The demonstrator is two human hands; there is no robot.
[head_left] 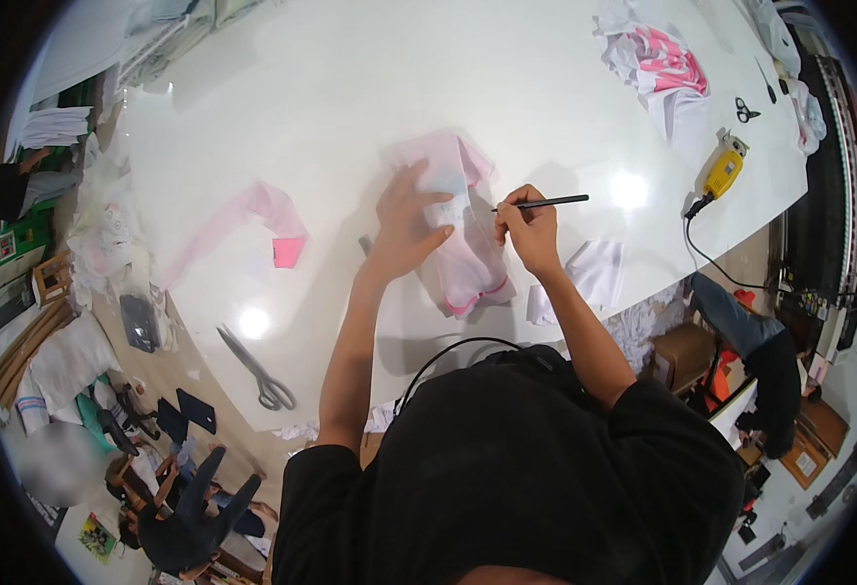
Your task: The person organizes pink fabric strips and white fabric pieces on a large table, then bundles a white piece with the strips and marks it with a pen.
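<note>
A folded piece of sheer pink fabric point(472, 270) with a brighter pink edge lies on the white table before me. My left hand point(410, 223) rests on its left side, fingers spread, beside a small pale patch that bears faint marks. My right hand point(529, 223) holds a slim black pen point(564, 199), whose tip points left towards the fabric's right edge. Whether the tip touches the fabric I cannot tell. A folded white fabric piece point(597, 274) lies partly behind my right forearm. To the left lies a sheer pink strip point(257, 201) with a bright pink piece point(288, 252) at its end.
Large scissors point(257, 369) lie at the table's near left. At the right are a yellow corded electric tool point(725, 172), small scissors point(746, 111) and a pile of pink and white fabric point(666, 66). Other people are around the table, one at right point(772, 380).
</note>
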